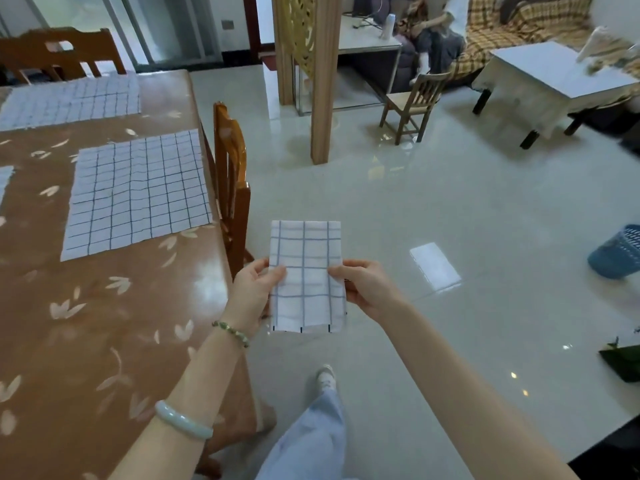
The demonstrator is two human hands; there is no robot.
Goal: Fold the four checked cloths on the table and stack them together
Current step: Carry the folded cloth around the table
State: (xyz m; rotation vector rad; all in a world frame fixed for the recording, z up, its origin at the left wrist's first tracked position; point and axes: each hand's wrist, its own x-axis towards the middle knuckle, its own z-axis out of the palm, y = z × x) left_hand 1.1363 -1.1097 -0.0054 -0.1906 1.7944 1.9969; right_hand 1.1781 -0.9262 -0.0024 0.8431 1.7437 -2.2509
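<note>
Four checked cloths are showing: one folded cloth (306, 289) being gripped in the air, one near spread cloth (136, 192) and one far spread cloth (69, 100) lying flat on the single brown tabletop (104, 323), and one sliver of cloth (5, 181) peeking in at the left edge. Two hands are holding the folded one, the left hand (252, 289) and the right hand (367, 289). Two bracelets are sitting on the left arm: one beaded bracelet (231, 334) and one pale bangle (183, 420). Three wooden chairs are standing about: one near dining chair (230, 174), one far dining chair (59, 53) and one small chair (412, 105). One blue basket (620, 252) is sitting on the floor (450, 202).
</note>
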